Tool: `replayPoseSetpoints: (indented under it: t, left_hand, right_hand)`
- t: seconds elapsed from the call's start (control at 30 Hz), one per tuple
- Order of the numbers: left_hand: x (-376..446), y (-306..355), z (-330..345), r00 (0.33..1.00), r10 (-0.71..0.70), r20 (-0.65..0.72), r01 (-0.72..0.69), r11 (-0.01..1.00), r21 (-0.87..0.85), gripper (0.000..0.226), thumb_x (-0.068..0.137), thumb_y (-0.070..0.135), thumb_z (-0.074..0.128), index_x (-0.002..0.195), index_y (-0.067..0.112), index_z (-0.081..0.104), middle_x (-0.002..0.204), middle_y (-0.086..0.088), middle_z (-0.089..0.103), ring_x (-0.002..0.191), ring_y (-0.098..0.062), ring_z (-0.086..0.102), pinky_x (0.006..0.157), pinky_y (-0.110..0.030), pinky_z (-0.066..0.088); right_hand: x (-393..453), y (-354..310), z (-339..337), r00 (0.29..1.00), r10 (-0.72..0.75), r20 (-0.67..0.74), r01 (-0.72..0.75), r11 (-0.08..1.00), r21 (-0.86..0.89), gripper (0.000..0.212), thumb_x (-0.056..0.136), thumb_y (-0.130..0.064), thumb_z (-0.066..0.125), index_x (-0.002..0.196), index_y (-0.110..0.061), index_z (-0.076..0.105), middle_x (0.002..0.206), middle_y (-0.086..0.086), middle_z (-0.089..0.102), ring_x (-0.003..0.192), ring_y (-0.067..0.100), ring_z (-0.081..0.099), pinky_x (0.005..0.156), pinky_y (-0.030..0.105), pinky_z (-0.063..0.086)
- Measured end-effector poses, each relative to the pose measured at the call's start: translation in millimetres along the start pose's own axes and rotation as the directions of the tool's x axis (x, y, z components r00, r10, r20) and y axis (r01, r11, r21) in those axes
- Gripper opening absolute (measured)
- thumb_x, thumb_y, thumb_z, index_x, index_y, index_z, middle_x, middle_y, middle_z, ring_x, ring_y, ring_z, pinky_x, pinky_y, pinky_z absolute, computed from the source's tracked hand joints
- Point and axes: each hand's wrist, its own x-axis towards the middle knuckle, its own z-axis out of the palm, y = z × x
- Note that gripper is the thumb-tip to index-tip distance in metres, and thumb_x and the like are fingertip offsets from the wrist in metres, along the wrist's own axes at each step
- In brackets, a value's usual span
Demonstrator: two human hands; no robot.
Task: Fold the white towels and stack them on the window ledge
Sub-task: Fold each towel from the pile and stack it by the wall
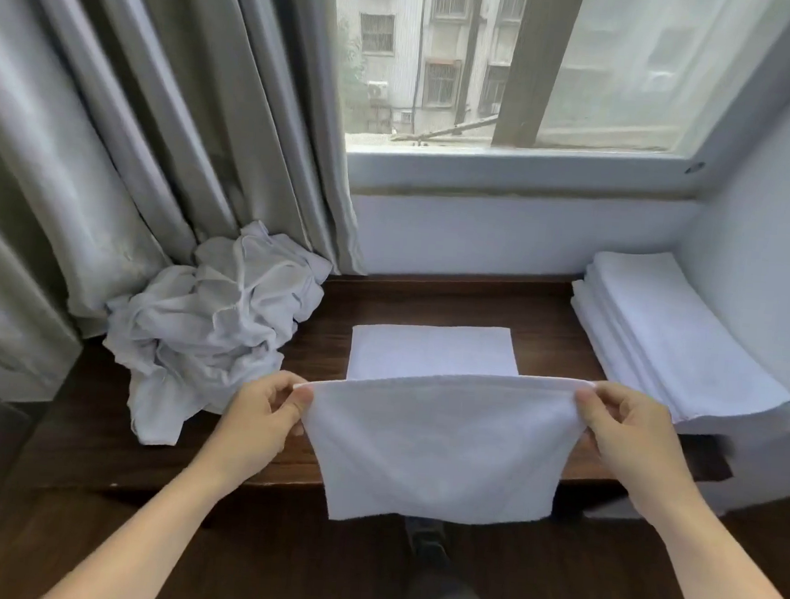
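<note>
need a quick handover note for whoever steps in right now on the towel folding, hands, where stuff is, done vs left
Left hand pinches the left top corner of the held towel; right hand pinches the right top corner. The towel hangs doubled over the front edge of the window ledge.
One flat towel lies on the ledge just behind it.
Done: folded stack sits at the ledge's right end, against the wall.
Left: finish folding the held towel, stack it and the flat one, then work through the crumpled pile at the left by the curtain.
</note>
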Motion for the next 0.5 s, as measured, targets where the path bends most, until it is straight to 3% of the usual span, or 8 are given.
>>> replayPoseSetpoints:
  t: [0.1, 0.2, 0.3, 0.37, 0.5]
  left_hand:
    - [46.3, 15.1, 4.4, 0.997, 0.054, -0.050, -0.056, 0.998, -0.034, 0.023, 0.104, 0.033, 0.058, 0.087, 0.037, 0.072, 0.063, 0.012, 0.065, 0.056, 0.000, 0.060, 0.048, -0.017, 0.047]
    - [104.4, 14.6, 14.0, 0.993, 0.054, -0.109, -0.059, 0.997, -0.041, 0.021, 0.105, 0.033, 0.060, 0.089, 0.030, 0.073, 0.065, 0.018, 0.065, 0.060, 0.002, 0.060, 0.051, -0.015, 0.046]
    - [169.9, -6.4, 34.6, 0.990, -0.075, -0.120, 0.079, 0.997, 0.027, 0.025, 0.104, 0.027, 0.060, 0.087, 0.013, 0.071, 0.067, 0.010, 0.063, 0.064, -0.008, 0.057, 0.059, -0.027, 0.045]
    - [205.9, -25.0, 54.8, 0.979, -0.186, -0.079, 0.193, 0.976, 0.102, 0.035, 0.103, 0.026, 0.056, 0.085, -0.002, 0.065, 0.072, -0.007, 0.058, 0.068, -0.021, 0.054, 0.064, -0.038, 0.043]
    - [251.3, -54.9, 92.3, 0.955, -0.288, -0.065, 0.295, 0.924, 0.244, 0.027, 0.102, 0.029, 0.058, 0.084, 0.011, 0.068, 0.083, -0.008, 0.068, 0.075, -0.022, 0.060, 0.065, -0.034, 0.045]
  right_hand:
    - [43.5, -7.1, 4.7, 0.999, -0.043, -0.034, 0.043, 0.999, 0.016, 0.011, 0.102, -0.031, 0.063, 0.097, -0.038, 0.070, 0.086, -0.025, 0.073, 0.086, -0.009, 0.066, 0.069, 0.022, 0.049]
    - [105.1, -1.2, 14.2, 0.995, -0.067, -0.078, 0.065, 0.998, -0.026, 0.012, 0.101, -0.032, 0.065, 0.091, -0.029, 0.071, 0.081, -0.012, 0.074, 0.076, -0.001, 0.068, 0.064, 0.021, 0.048]
    - [171.8, 24.3, 36.2, 1.000, -0.006, -0.015, 0.004, 0.991, -0.134, 0.019, 0.098, -0.026, 0.064, 0.080, -0.021, 0.068, 0.069, -0.004, 0.066, 0.065, 0.013, 0.058, 0.060, 0.029, 0.042]
    - [206.8, 47.9, 58.1, 0.995, 0.075, 0.061, -0.058, 0.967, -0.247, 0.024, 0.096, -0.024, 0.061, 0.072, -0.020, 0.062, 0.067, 0.000, 0.061, 0.067, 0.018, 0.055, 0.059, 0.031, 0.039]
    - [254.4, 93.8, 98.4, 0.970, 0.198, 0.144, -0.135, 0.924, -0.357, 0.019, 0.099, -0.026, 0.061, 0.091, -0.011, 0.070, 0.084, 0.004, 0.069, 0.083, 0.024, 0.062, 0.069, 0.032, 0.039]
